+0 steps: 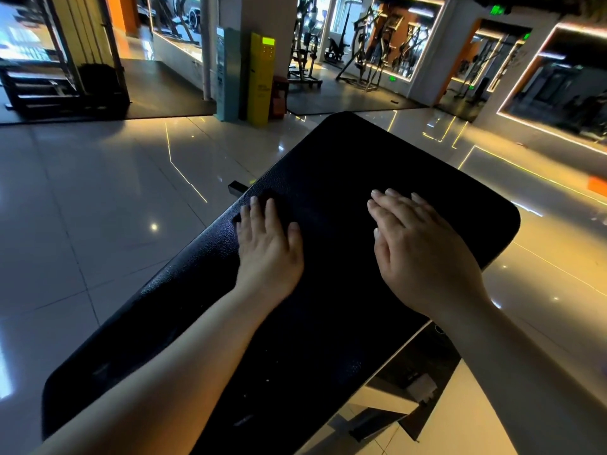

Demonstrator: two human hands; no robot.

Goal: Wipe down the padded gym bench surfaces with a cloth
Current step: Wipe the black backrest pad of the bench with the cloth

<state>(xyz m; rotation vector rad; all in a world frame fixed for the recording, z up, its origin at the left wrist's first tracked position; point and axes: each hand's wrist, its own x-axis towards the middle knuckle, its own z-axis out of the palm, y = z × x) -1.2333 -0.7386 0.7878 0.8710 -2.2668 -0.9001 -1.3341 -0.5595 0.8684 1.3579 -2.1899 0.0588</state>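
No text can be read. The tall yellow box-shaped kiosk (pixel 261 80) carries dark print on its front and a lit green screen, both too small to make out. The teal upright panel (pixel 226 73) just beside it bears blurred lettering. The glowing green sign (pixel 496 9) high on the far wall is illegible.
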